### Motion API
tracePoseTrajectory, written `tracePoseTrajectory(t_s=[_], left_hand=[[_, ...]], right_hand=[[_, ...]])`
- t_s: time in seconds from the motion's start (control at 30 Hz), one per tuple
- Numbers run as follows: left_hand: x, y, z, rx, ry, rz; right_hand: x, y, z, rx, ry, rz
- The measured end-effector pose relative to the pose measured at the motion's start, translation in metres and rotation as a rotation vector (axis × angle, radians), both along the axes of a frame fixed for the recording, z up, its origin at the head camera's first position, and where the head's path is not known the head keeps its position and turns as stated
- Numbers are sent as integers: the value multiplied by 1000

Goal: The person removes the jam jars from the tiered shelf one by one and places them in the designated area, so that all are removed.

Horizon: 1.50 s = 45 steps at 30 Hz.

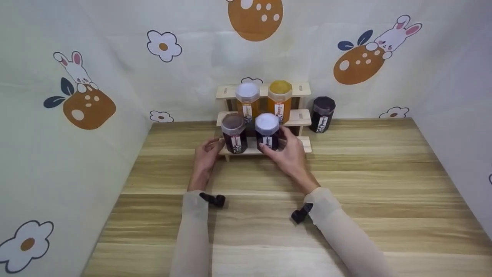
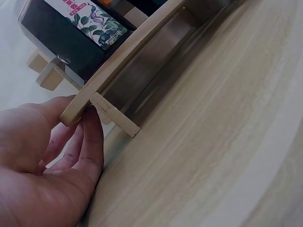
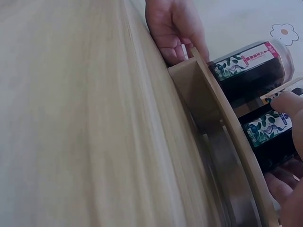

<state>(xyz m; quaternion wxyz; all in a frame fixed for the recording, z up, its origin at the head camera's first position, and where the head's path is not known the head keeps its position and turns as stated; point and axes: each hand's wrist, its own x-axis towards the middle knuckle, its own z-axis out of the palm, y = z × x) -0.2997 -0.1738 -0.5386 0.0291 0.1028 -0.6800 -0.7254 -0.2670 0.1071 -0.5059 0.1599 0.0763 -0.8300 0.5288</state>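
A three-tier wooden rack (image 1: 303, 144) stands against the back wall. On its lowest tier are a dark jar with a brownish lid (image 1: 234, 134) at left and a dark jar with a white lid (image 1: 267, 129) beside it. My right hand (image 1: 290, 154) grips the white-lidded jar, thumb in front and fingers round its right side. My left hand (image 2: 61, 156) pinches the left end of the lowest shelf board (image 2: 128, 52), thumb above and fingers beneath. In the right wrist view, the left hand (image 3: 175, 28) is at the board's far end.
Higher on the rack stand an orange jar with a white lid (image 1: 248, 100) and one with a yellow lid (image 1: 280, 100). Another dark jar (image 1: 322, 114) stands on the table (image 1: 365, 165) right of the rack. Patterned cloth walls (image 1: 192, 77) border the table's back and sides.
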Motion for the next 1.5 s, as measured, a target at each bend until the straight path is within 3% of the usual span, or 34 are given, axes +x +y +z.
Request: tracePoseTrajectory(t_s=[0.47, 0.97, 1.23, 1.5], left_hand=[[1, -2, -1, 1, 7, -11], [2, -3, 0, -21, -5, -26], [3, -1, -2, -11, -1, -23], [3, -1, -3, -17, 8, -19]], right_hand=[[8, 62, 6, -15, 56, -37], [-1, 140, 31, -119, -59, -149], [-11, 179, 12, -197, -122, -221], [-20, 198, -3, -167, -232, -279]])
